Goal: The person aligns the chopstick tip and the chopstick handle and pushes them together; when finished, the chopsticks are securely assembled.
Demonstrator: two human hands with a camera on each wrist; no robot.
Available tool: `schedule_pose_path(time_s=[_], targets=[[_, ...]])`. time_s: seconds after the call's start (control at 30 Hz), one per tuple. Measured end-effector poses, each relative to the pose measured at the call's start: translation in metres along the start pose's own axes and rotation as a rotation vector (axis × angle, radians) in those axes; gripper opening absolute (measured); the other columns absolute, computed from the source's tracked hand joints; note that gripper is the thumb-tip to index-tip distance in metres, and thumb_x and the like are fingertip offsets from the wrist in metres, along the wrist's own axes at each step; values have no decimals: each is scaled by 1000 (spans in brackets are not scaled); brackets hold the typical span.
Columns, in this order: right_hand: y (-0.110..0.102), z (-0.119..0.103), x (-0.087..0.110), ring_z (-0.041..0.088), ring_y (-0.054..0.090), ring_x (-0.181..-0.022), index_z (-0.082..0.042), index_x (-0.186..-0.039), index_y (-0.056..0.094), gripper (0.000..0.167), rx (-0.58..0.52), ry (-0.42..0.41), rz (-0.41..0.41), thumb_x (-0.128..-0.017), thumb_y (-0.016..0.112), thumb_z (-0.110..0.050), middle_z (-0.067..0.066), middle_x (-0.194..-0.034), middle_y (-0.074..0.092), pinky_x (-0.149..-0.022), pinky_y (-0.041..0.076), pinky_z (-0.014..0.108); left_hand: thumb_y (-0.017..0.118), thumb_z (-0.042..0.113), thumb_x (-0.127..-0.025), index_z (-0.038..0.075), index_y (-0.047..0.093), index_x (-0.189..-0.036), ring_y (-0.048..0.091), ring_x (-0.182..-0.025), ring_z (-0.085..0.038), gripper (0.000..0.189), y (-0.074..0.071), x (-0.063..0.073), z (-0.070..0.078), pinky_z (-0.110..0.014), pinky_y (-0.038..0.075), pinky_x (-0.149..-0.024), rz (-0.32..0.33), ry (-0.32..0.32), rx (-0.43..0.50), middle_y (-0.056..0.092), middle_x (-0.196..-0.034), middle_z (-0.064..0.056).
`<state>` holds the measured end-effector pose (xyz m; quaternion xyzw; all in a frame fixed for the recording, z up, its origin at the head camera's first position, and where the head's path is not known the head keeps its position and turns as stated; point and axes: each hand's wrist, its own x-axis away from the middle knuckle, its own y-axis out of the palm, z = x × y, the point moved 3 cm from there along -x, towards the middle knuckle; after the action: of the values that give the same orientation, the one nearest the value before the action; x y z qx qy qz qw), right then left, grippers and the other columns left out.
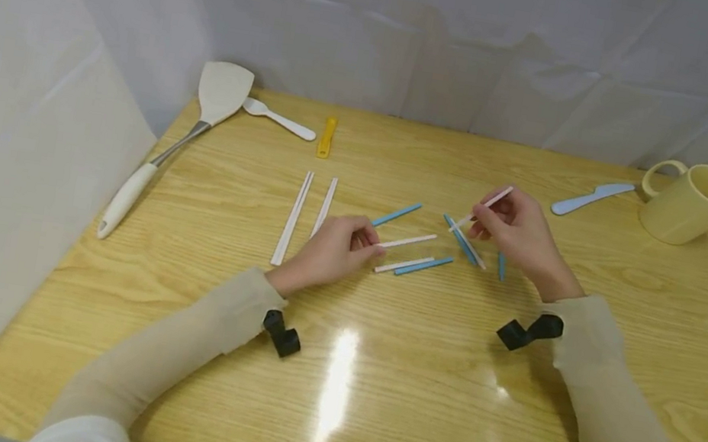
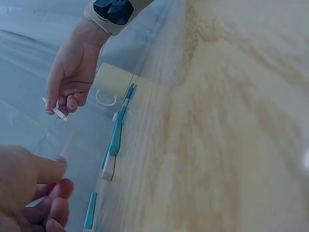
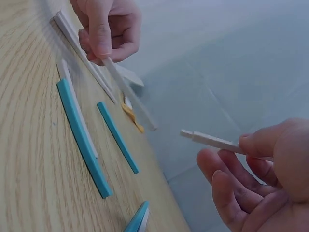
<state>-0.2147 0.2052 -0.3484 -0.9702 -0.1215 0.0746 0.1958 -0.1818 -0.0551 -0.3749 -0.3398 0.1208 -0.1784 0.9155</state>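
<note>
My left hand (image 1: 337, 251) pinches a white chopstick section (image 1: 409, 241) between thumb and fingers, its free end pointing right. In my right hand (image 1: 522, 234) is another white chopstick section (image 1: 498, 197); the right wrist view shows a narrower plug (image 3: 186, 133) at its tip. The two sections are held apart, ends facing each other in that view. Beneath and between the hands lie several blue chopstick sections (image 1: 425, 266), with a white section (image 1: 399, 265) beside one and another white one (image 1: 475, 254) across others. Long white chopsticks (image 1: 292, 219) lie left of my left hand, some partly hidden behind it.
A spatula (image 1: 224, 92) lies along the table's left edge, near a white fork (image 1: 280, 119) and a yellow clip-like piece (image 1: 327, 137). At the back right, a pale blue knife (image 1: 590, 199) lies beside a yellow mug (image 1: 682, 215). White sheeting (image 1: 424, 39) hangs behind the table.
</note>
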Motion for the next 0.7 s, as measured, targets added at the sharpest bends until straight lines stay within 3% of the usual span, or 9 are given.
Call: schedule_pose_path(time_s=[0.13, 0.37, 0.53, 0.7], targets=[[-2, -2, 1, 10, 65, -70, -1, -101, 54, 11, -87, -29, -28, -99, 53, -12, 4, -81, 67, -64, 53, 27, 68, 19, -91, 5, 67, -90, 48, -57, -13, 14, -1, 0, 1, -21, 37, -49, 46, 19, 70, 66, -78, -5], [-3, -3, 2, 10, 66, -71, -5, -97, 55, 6, -357, -101, -60, -99, 53, -11, -1, -80, 68, -65, 52, 23, 68, 16, -91, 5, 67, -88, 46, -56, -13, 11, 1, -1, 1, -21, 36, -47, 45, 22, 208, 65, -78, -7], [-3, -3, 2, 10, 66, -71, -6, -97, 55, 5, -448, -119, -57, -99, 52, -8, 0, -82, 69, -65, 51, 22, 66, 10, -91, 1, 66, -87, 48, -58, -12, 10, 2, -1, 3, -21, 36, -49, 43, 43, 319, 68, -83, -11], [-4, -3, 2, 10, 66, -70, -5, -98, 55, 6, -492, -100, -44, -97, 55, -11, 2, -80, 68, -64, 50, 20, 66, 7, -90, -1, 65, -86, 49, -58, -11, 9, 3, -1, 5, -20, 36, -49, 41, 43, 360, 69, -85, -15]])
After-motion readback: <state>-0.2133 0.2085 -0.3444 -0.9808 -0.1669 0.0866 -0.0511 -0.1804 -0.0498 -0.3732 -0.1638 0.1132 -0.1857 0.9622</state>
